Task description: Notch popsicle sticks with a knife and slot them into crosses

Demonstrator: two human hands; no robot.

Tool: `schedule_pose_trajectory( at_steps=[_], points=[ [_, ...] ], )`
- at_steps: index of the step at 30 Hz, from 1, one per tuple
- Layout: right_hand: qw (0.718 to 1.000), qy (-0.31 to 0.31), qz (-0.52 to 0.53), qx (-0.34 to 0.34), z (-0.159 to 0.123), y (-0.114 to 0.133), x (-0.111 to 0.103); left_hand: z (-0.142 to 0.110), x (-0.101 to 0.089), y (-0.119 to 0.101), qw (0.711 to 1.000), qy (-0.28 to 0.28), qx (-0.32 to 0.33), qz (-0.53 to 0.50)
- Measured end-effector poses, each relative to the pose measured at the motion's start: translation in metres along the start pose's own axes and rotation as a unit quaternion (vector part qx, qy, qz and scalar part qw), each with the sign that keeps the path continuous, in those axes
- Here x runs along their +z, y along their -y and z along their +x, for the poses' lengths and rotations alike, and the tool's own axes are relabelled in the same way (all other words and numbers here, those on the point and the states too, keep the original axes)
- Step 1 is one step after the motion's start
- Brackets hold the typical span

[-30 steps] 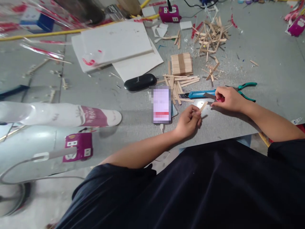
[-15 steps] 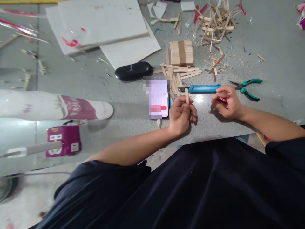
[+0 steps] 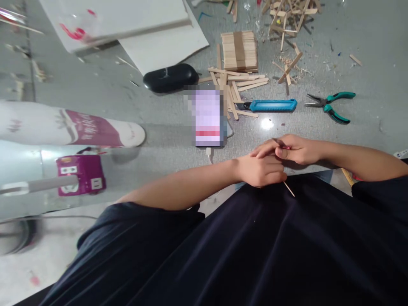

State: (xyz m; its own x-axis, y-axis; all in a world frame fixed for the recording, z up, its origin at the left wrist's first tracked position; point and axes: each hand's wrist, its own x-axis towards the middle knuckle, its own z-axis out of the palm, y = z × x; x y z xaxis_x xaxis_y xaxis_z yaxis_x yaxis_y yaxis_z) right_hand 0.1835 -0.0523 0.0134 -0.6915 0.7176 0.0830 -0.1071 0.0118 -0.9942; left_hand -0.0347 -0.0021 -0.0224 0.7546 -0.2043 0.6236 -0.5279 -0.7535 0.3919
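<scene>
My left hand (image 3: 259,170) is closed around a wooden craft stick (image 3: 289,188), whose thin edge sticks out below the fingers over the dark shirt. Most of the stick is hidden by the hand. My right hand (image 3: 301,149) grips a small knife (image 3: 279,143) with a narrow blade and a bit of red handle showing. Its fingers touch or overlap the back of my left hand near the table's front edge. Beyond the hands lie a blue utility knife (image 3: 272,105) and green-handled pliers (image 3: 330,105), with the plier jaws apart.
A lit phone (image 3: 208,119) on a cable lies left of the hands. Behind it are loose craft sticks (image 3: 251,83), a banded stack of sticks (image 3: 239,51) and a black case (image 3: 171,78). A white and maroon bottle-like object (image 3: 95,128) and a purple socket block (image 3: 81,174) are at left.
Both hands have come together and drawn toward the body. The craft stick, earlier pointing up from my left hand, now points down toward the shirt. The view has tilted downward.
</scene>
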Motion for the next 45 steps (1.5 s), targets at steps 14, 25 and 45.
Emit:
schedule_pose_trajectory(
  at_steps=[14,25,45],
  points=[
    [0.999,-0.031,0.010,0.019,0.005,-0.004,-0.007,0.012,0.000,-0.001,0.993,-0.036,0.060,0.093],
    [0.991,-0.103,0.025,0.079,0.007,-0.005,-0.015,-0.006,0.016,0.002,0.973,-0.164,-0.102,-0.127],
    [0.909,-0.189,-0.372,0.013,-0.014,-0.006,-0.034,0.003,0.006,-0.001,0.725,-0.335,-0.429,-0.422]
  ],
)
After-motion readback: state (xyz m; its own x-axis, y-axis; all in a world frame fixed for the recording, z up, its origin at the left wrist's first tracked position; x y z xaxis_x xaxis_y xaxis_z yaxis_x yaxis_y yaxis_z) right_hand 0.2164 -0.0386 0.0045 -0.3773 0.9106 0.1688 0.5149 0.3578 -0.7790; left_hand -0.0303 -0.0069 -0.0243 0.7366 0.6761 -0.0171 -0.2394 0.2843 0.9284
